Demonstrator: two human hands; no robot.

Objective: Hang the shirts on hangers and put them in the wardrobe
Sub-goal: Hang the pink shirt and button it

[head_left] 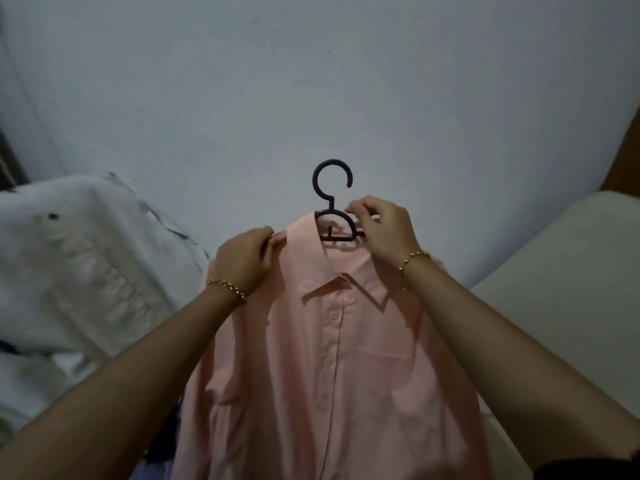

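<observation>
A pale pink buttoned shirt (332,368) hangs in front of me on a dark plastic hanger (332,188), whose hook sticks up above the collar. My left hand (246,259) grips the shirt's left shoulder by the collar. My right hand (382,230) pinches the collar and hanger arm on the right side. Both wrists wear gold bracelets. The hanger's arms are mostly hidden inside the shirt.
A pale wall (311,81) fills the background. To the left lies a heap of white cloth (79,258) on a bed. A cream padded surface (568,271) sits at the right, with a brown wooden edge (623,157) above it. Dark fabric (166,441) shows under the shirt.
</observation>
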